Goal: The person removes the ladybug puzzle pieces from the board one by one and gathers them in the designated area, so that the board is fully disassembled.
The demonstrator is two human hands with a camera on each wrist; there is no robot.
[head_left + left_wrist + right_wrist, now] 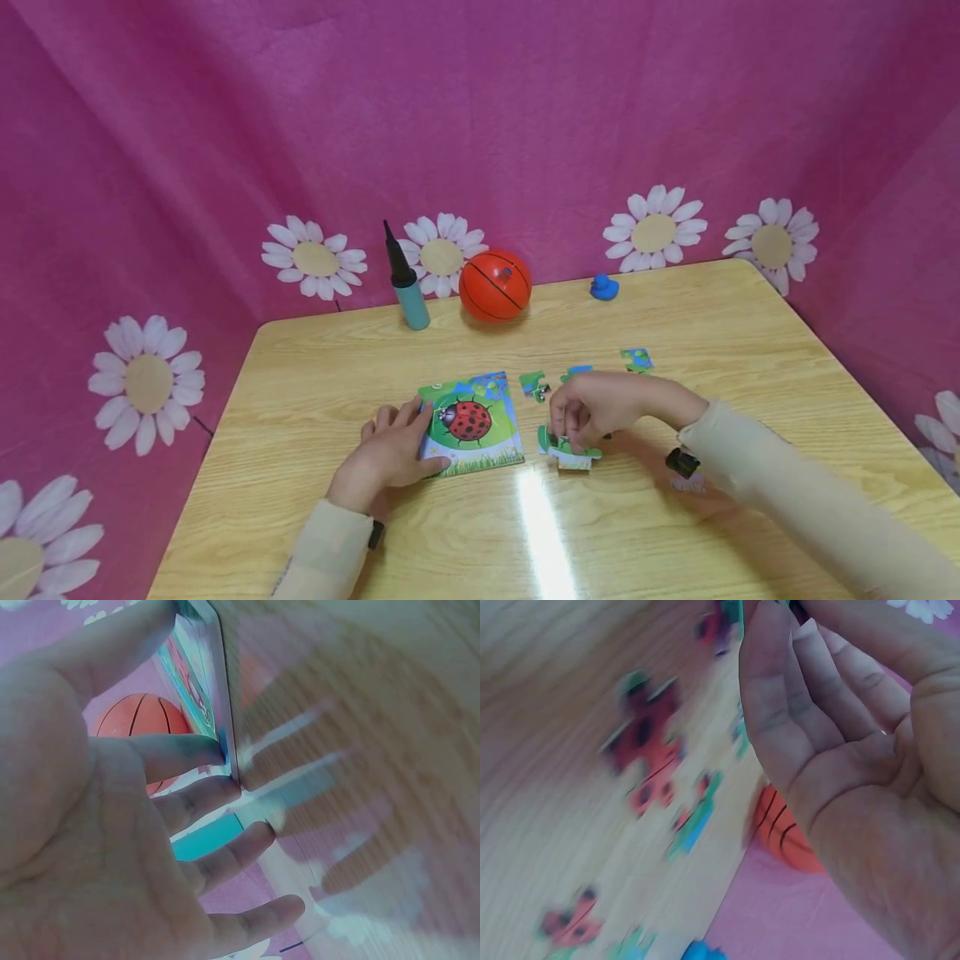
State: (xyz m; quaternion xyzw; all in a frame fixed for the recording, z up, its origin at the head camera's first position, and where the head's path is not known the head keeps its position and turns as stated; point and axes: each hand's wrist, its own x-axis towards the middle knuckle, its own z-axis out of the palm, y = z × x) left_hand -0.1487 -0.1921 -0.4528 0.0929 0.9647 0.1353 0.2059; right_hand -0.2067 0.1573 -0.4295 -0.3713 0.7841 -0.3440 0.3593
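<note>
A square ladybug picture puzzle board (472, 454) lies flat on the table. My left hand (386, 454) rests at its left side, fingers spread, with the thumb at the lower corner; in the left wrist view the thumb and index finger of that hand (112, 817) touch the board's edge (226, 697). To the board's right, my right hand (611, 406) pinches a green-edged puzzle piece (577, 457) low over the table. Fingers hide much of that piece, and another piece (543, 437) shows beside it. Red spotted pieces (649, 739) lie loose near the right hand (877, 780).
More loose pieces lie behind the right hand, such as a green one (533, 385) and a blue-green one (637, 360). Along the back stand a teal hand pump (412, 304), an orange ball (495, 286) and a blue rubber duck (604, 287). A pink flowered cloth (525, 125) surrounds the table.
</note>
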